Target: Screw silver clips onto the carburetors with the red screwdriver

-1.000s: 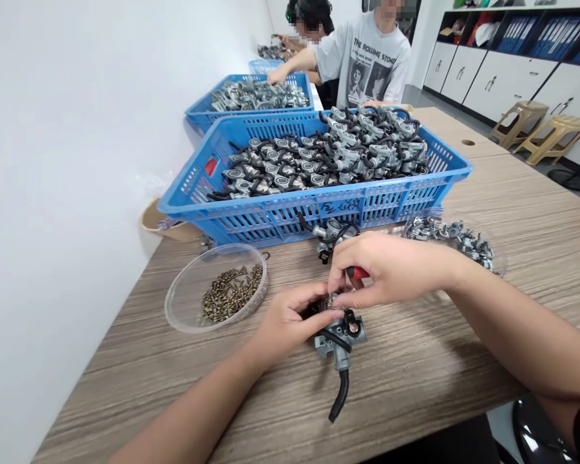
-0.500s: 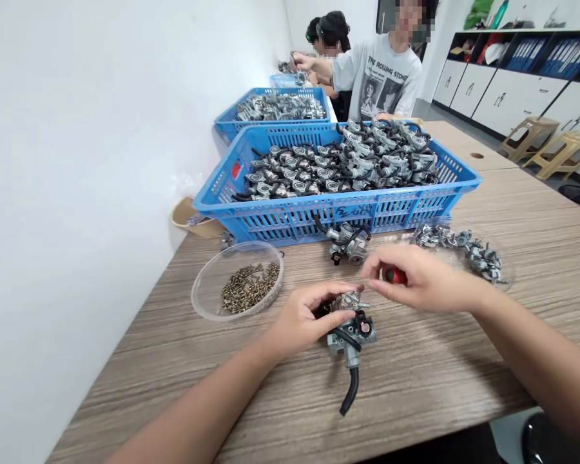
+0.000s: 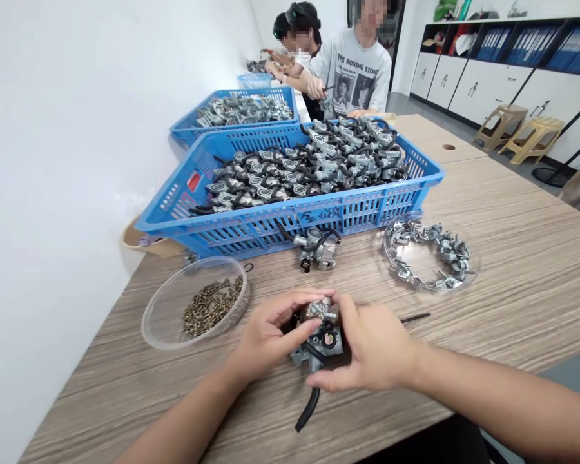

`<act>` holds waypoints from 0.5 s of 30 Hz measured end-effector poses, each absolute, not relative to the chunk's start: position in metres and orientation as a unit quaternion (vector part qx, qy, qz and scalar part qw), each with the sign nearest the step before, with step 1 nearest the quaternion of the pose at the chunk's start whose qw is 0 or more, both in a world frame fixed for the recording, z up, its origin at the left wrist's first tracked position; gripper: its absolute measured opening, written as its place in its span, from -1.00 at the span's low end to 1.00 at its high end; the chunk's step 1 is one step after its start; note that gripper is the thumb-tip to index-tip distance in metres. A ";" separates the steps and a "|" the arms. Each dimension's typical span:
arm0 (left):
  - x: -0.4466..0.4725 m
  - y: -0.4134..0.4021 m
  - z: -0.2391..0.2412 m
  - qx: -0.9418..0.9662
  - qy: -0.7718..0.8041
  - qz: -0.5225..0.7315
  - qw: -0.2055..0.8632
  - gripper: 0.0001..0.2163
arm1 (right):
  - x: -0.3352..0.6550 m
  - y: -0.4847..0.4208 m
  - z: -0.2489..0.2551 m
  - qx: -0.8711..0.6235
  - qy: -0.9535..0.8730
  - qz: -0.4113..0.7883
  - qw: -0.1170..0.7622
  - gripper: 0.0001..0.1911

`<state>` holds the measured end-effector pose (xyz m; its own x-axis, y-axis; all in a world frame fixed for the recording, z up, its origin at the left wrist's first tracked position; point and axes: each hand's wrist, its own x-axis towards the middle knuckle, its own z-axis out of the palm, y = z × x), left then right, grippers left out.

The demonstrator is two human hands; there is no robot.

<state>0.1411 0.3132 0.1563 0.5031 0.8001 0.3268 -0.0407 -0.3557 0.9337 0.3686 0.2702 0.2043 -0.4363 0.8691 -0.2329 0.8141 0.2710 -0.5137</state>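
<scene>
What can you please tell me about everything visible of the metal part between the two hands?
The metal part looks like grey cast metal, with a silvery upper piece, a round copper-coloured disc in a black surround and a black tube across its body. A bent black hose, seemingly rubber, points toward the wearer, its end free. The left hand and right hand grip it from either side, hiding its flanks. It is at the table's near side; whether it touches the tabletop is unclear.

Two tan stools (image 3: 541,125) stand in front of white cabinets (image 3: 493,82), with blue binders (image 3: 524,49) shelved above.
</scene>
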 end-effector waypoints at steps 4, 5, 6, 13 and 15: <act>0.141 0.315 0.161 0.736 0.274 0.399 0.473 -0.67 | 0.364 0.271 0.207 -0.537 -0.792 0.287 0.040 0.12; 0.141 0.316 0.162 0.745 0.273 0.393 0.465 -0.66 | 0.364 0.270 0.207 -0.536 -0.794 0.286 0.037 0.11; 0.142 0.316 0.164 0.754 0.271 0.386 0.457 -0.64 | 0.363 0.270 0.206 -0.534 -0.795 0.284 0.035 0.10; 0.143 0.315 0.172 0.792 0.249 0.349 0.435 -0.67 | 0.361 0.267 0.197 -0.520 -0.805 0.282 0.041 0.06; 0.144 0.315 0.174 0.799 0.248 0.345 0.426 -0.70 | 0.360 0.267 0.197 -0.520 -0.807 0.277 0.042 0.04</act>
<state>0.1435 0.3147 0.1738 0.6392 0.6902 0.3392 0.1032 -0.5141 0.8515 0.3601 0.2670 0.1968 -0.4551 0.8626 -0.2207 0.8160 0.3048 -0.4911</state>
